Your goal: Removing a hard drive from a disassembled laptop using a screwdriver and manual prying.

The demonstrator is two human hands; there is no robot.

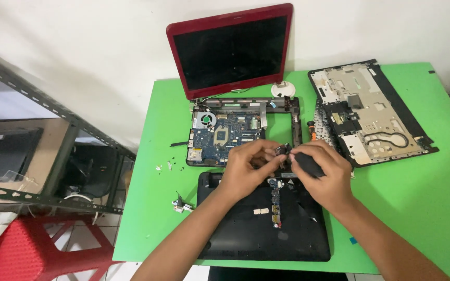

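Both hands meet just in front of open red laptop base with blue motherboard (225, 136). Left hand (248, 167) pinches small dark part (282, 152), fingers curled tight. Right hand (325, 174) wraps closed round black handle-shaped tool (308, 164). Teardown looks far along: grey-black palmrest panel (373, 112) off to right of base, black bottom cover (266, 224) nearer me, motherboard not yet out. Loose screws (165, 165) left of base. Green table (423, 192) roomy right, left edge near.

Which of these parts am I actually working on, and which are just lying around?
In hand:
left hand
right hand on black handle
small dark part
opened red laptop

Lying about:
black bottom cover
detached palmrest panel
loose screws
white round dish
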